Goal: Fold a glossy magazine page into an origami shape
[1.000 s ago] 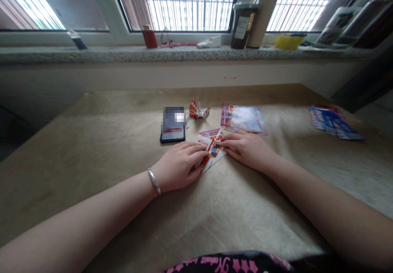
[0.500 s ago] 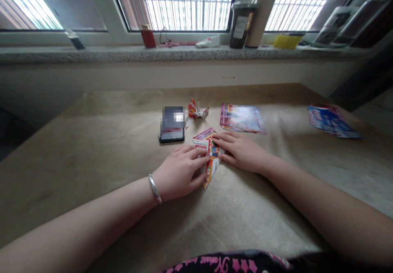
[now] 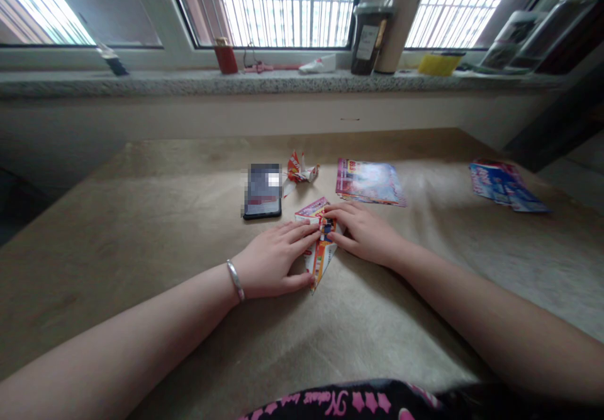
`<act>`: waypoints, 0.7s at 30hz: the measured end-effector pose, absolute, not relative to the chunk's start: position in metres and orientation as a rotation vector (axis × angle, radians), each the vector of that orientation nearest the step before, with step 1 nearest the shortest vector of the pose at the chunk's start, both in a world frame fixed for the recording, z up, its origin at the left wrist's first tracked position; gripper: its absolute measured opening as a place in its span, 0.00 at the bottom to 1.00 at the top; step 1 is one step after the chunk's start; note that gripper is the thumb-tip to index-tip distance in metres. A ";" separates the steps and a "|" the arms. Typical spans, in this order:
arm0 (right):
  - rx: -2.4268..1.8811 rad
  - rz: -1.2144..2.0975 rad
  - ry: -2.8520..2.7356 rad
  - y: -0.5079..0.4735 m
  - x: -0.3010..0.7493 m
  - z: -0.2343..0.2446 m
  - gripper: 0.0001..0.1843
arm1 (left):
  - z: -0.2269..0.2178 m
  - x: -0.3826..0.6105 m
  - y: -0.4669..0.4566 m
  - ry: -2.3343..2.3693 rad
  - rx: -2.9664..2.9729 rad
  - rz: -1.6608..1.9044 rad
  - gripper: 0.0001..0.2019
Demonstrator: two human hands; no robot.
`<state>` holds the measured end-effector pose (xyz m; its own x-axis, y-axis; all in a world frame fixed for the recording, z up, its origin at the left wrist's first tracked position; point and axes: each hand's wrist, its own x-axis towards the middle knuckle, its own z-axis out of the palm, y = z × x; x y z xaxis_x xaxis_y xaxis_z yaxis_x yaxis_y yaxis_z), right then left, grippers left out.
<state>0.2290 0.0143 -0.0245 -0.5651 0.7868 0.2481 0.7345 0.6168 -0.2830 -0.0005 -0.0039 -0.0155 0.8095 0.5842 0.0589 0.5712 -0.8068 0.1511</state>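
Note:
A colourful printed paper (image 3: 319,251), folded into a narrow pointed shape, lies on the tan table (image 3: 141,231) in front of me. My left hand (image 3: 275,259), with a silver bangle at the wrist, lies on the paper's left side with its fingers stretched over the fold. My right hand (image 3: 363,232) presses on the paper's right edge with its fingertips. Both hands hold the paper flat against the table.
A black phone (image 3: 262,192) lies just behind the paper, with a finished folded paper figure (image 3: 300,169) beside it. A stack of printed sheets (image 3: 369,182) lies behind my right hand, another stack (image 3: 504,186) at the far right. The windowsill (image 3: 189,81) holds a red cup, jars and boxes.
The paper's right flap has been folded over to the left, leaving a narrower pointed shape. My right hand followed it inwards, and both hands now press along the fold.

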 end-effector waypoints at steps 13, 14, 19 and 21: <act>-1.106 0.557 -2.472 0.014 0.249 -0.004 0.08 | -0.015 0.000 -0.005 0.901 2.928 0.235 0.28; -1.102 0.532 -2.516 0.014 0.250 -0.002 0.08 | -0.015 0.000 -0.004 0.890 2.932 0.236 0.26; -1.064 0.459 -2.668 0.015 0.256 0.002 0.04 | -0.016 0.000 -0.003 0.858 2.943 0.267 0.25; -1.015 0.443 -2.716 0.015 0.258 0.002 0.05 | -0.017 0.000 -0.002 0.836 2.953 0.296 0.24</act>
